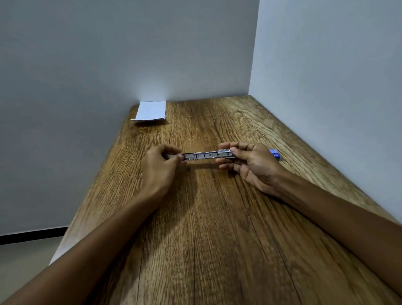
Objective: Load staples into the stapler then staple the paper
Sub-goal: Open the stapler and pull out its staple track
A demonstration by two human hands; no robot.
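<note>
A brown wood-grain surface [222, 232] runs into a grey-white corner. Above its middle, the left hand [160, 164] and right hand [249, 164] each pinch one end of the slim silver metal stapler [207, 155], opened out flat. Folded white paper [150, 110] lies far back; a small blue box [275, 153] sits behind the right hand. Staples could spill if the stapler tilts. No writing is legible.

Two bare forearms are seen, one entering from the lower left corner and one from the lower right. No sleeve is worn on either as far up as is shown. The left hand [160, 164] and the right hand [251, 164] are ungloved. Short-trimmed nails are seen on the fingers [225, 161] of the right hand.
</note>
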